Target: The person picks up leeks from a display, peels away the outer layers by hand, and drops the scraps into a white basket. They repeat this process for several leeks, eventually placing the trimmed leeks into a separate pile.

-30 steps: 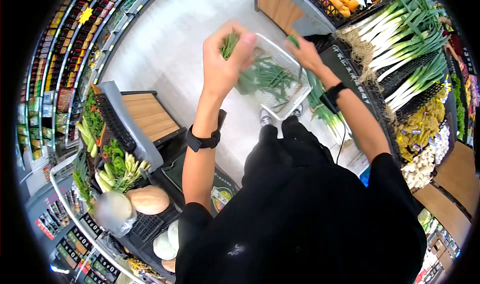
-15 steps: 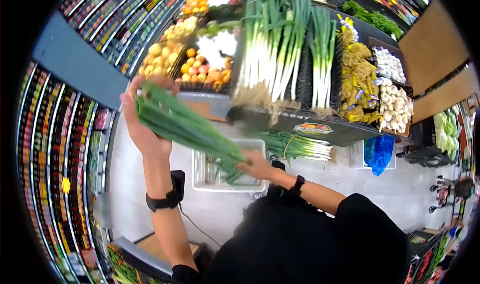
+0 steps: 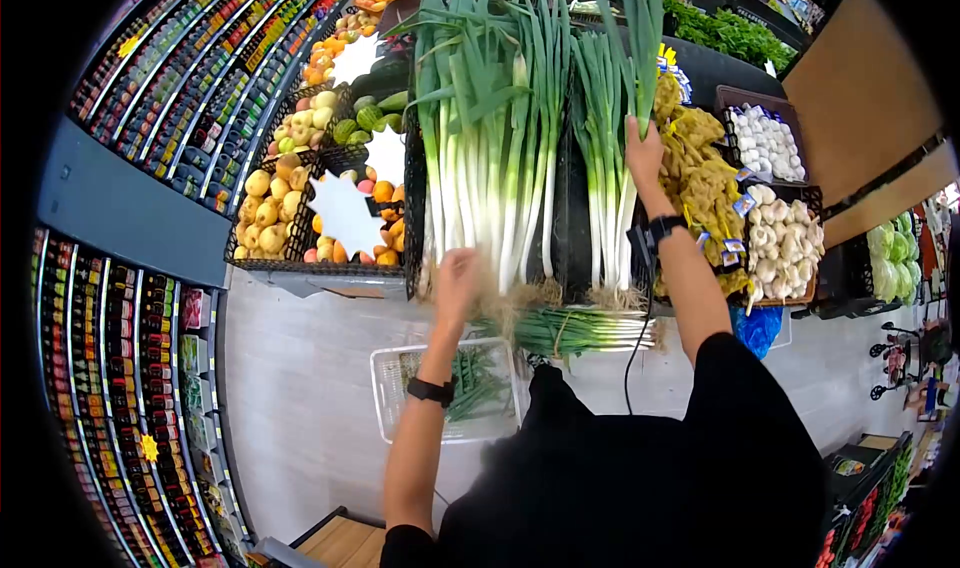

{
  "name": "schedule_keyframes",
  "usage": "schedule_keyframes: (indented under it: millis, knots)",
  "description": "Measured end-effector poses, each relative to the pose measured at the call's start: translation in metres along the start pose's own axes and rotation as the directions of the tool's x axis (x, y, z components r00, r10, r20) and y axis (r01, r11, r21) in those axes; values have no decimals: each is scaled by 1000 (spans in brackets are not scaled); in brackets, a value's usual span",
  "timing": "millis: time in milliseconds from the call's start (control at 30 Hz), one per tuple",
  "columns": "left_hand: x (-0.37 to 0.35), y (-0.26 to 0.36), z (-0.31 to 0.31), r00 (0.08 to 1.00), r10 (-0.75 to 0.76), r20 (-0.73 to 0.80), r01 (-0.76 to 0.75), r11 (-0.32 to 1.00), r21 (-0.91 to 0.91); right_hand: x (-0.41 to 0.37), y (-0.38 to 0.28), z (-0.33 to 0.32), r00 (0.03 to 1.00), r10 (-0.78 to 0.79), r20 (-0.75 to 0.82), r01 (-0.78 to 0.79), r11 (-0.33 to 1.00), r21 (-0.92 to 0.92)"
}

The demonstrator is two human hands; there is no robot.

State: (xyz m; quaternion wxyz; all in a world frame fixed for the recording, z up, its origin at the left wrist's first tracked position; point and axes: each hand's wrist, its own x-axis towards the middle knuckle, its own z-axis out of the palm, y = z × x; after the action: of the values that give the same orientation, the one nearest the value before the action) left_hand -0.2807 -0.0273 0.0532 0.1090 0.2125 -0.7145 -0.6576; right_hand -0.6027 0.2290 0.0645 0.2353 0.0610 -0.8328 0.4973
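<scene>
left hand [image 3: 457,273], right hand [image 3: 643,154] on leeks [image 3: 490,118]

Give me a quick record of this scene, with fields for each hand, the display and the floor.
Left hand: at the root ends of the upright leeks; grip unclear.
Right hand: higher up, on the stalks further right; grip unclear.
Below display: white basket holding green trimmings; leek bundle lying next to it.
Beside leeks: fruit crates, ginger, garlic.

Two piles of leeks lie side by side on the slanted black display shelf [image 3: 572,218]. The left pile [image 3: 480,158] is broad and the right pile [image 3: 605,158] is narrower. Their white shanks point down, green leaves fan upward, and tangled brown roots overhang the front edge.
</scene>
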Motion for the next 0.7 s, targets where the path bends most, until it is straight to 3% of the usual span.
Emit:
schedule_keyframes:
  millis: [133, 200, 333, 400, 467, 533, 600, 667, 700]
  knots:
    - [46, -48, 33, 999, 24, -37, -21, 998, 67, 48, 69, 46, 990, 97, -99, -113, 978, -176]
    - [57, -55, 45, 994, 103, -45, -83, 943, 323, 55, 96, 55, 957, 264, 117, -248, 960, -132]
    - [83, -81, 65, 979, 203, 13, -178, 822, 542, 31, 112, 71, 999, 29, -17, -32, 969, -245]
    - [93, -85, 76, 980, 194, 46, -185, 799, 572, 15, 104, 67, 999, 43, -19, -47, 967, -250]
    - [106, -87, 92, 958, 282, 54, -251, 732, 634, 4, 108, 64, 1000, 3, -28, -10, 964, -265]
    - [117, -85, 107, 967, 248, 61, -221, 694, 685, -3, 106, 64, 999, -2, -36, -9, 954, -299]
    - [128, -82, 122, 989, 143, -46, -60, 655, 754, -2, 104, 63, 999, 27, -40, -37, 960, -277]
    - [139, -82, 132, 989, 136, -63, -49, 689, 723, -4, 101, 58, 997, 61, -38, -68, 967, -247]
    - [143, -77, 136, 988, 107, -110, -5, 741, 672, -9, 92, 54, 999, 28, -27, -35, 944, -329]
